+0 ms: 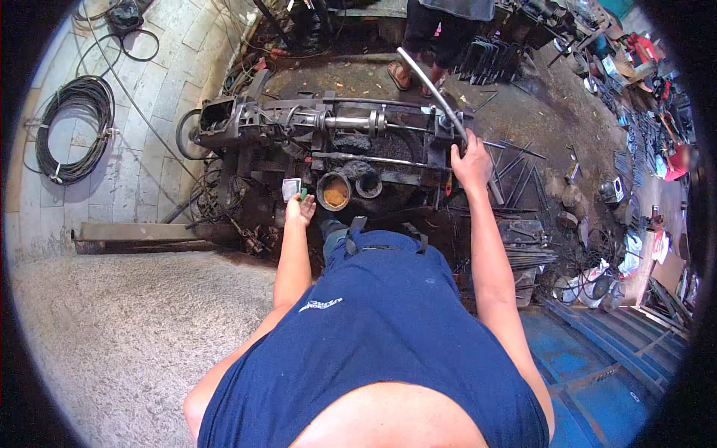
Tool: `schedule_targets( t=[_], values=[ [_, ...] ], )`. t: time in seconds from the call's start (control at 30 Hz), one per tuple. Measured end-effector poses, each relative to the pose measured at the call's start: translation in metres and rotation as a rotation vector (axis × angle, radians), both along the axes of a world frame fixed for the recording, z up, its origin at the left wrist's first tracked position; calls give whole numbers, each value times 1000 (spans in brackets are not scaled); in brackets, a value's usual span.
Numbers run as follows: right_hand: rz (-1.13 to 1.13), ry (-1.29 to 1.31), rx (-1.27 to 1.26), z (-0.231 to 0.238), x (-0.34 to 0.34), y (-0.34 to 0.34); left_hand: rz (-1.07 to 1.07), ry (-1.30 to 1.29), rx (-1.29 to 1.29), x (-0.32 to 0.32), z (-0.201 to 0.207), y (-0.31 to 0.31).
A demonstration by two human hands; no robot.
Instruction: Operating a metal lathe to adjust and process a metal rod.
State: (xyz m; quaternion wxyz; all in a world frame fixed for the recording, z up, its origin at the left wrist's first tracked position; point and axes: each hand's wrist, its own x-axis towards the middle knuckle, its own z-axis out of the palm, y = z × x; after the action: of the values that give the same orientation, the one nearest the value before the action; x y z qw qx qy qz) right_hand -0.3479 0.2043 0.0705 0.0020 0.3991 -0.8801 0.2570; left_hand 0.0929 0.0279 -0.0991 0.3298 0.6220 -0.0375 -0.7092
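My right hand (pixel 472 166) is closed around a long grey metal rod (pixel 432 88), which slants up and to the left over the right end of a lathe-like machine (pixel 351 122). My left hand (pixel 303 210) is at the machine's near side, fingers partly spread. Its fingertips are at a small green piece (pixel 303 193) beside a white switch box (pixel 291 188). Whether they press on it is too small to tell. Just right of that hand stands a round can (pixel 334 192) with orange-brown stuff inside, and a dark round container (pixel 368 184) adjoins it.
Loose rods (pixel 519 179) lie on the dirty floor to the right. Another person's sandalled foot (pixel 401 75) is beyond the machine. A coil of black cable (pixel 75 131) lies on the left tiles, a metal beam (pixel 142 231) nearer. Blue metal framing (pixel 597 358) is at lower right.
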Motion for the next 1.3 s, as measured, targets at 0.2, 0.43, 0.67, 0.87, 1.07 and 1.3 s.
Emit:
schedule_targets(
  t=[0.2,0.43,0.67,0.87,1.07,1.3],
  values=[
    [-10,45,-2,2,6,-1,-10,-34,-1,-1,2,2],
    [-20,62,0,-1,4,-1,1,-31,17,1,0,-1],
    [-21,51,11,0,3,-2,18,-24,31,-1,4,-1],
    [-19,55,40,0,7,-5,10,-1,29,6,-5,-2],
    [-30,77,18,-6,6,-4,4,1,20,4,-3,-1],
    [-15,80,7,-6,3,-5,16,-15,16,-1,3,1]
  ],
)
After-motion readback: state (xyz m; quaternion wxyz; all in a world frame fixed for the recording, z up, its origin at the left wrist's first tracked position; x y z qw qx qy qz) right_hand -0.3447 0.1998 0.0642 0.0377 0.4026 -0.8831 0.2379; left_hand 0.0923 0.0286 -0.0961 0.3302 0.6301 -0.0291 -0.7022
